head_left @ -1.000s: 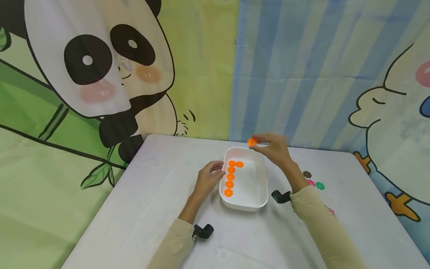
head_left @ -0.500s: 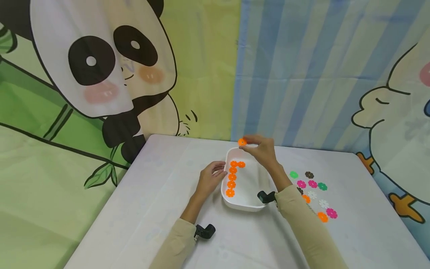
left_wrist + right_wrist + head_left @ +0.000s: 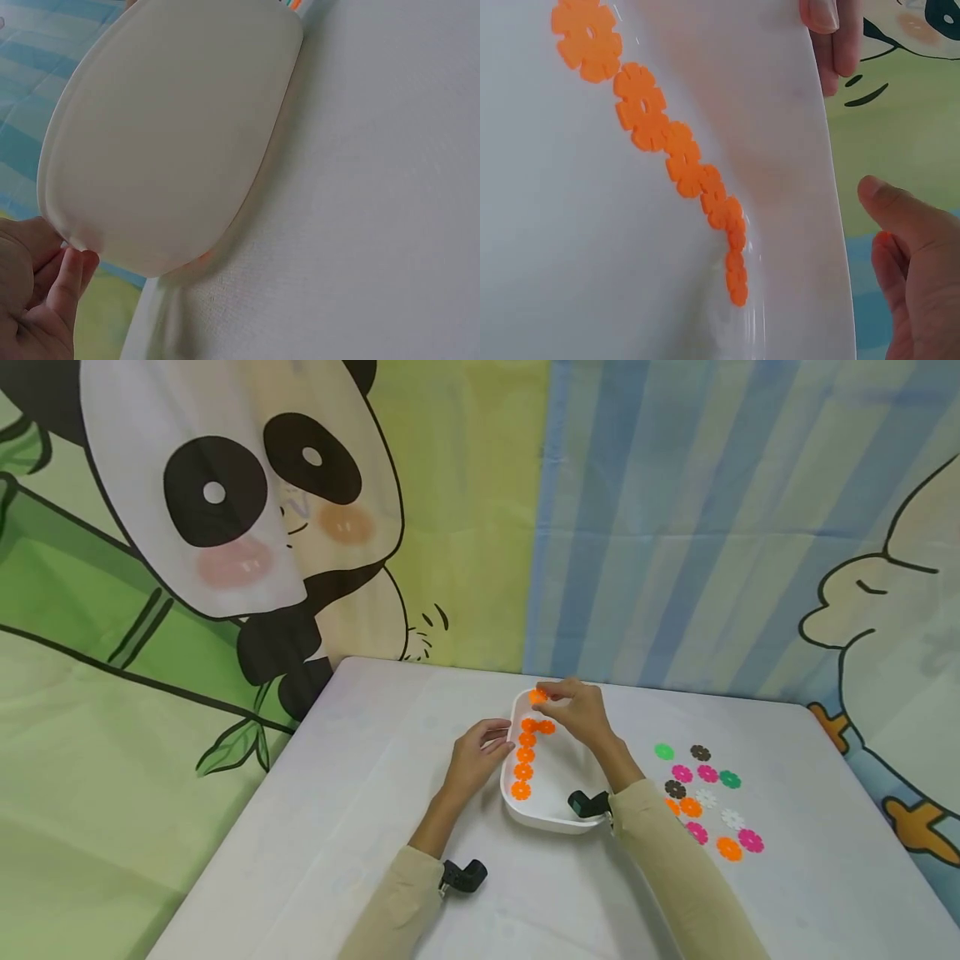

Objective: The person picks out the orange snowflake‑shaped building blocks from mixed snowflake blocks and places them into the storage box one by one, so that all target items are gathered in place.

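Observation:
My left hand (image 3: 474, 758) grips the left rim of a white plastic bin (image 3: 551, 823), with its fingertips at the edge in the left wrist view. Between thumb and fingers, my right hand (image 3: 581, 714) pinches an orange flower-shaped interlocking disc (image 3: 537, 697) over the bin's far left corner. In the right wrist view this disc is almost wholly hidden behind the fingers. Inside the bin, several orange discs (image 3: 525, 755) lie in a line along the left wall. One more orange disc (image 3: 547, 727) sits to the right of the line's far end.
Right of the bin, loose flower discs lie scattered on the white table (image 3: 337, 760): pink (image 3: 751, 841), white (image 3: 732, 819), brown (image 3: 700, 752), green (image 3: 730, 779) and orange (image 3: 729, 848). A printed cloth (image 3: 465, 510) with a panda hangs behind the table's far edge.
My right hand has moved left and then down toward the bin's far left corner, still pinching the orange disc. More loose discs now show beside the right sleeve. My left hand stays at the rim.

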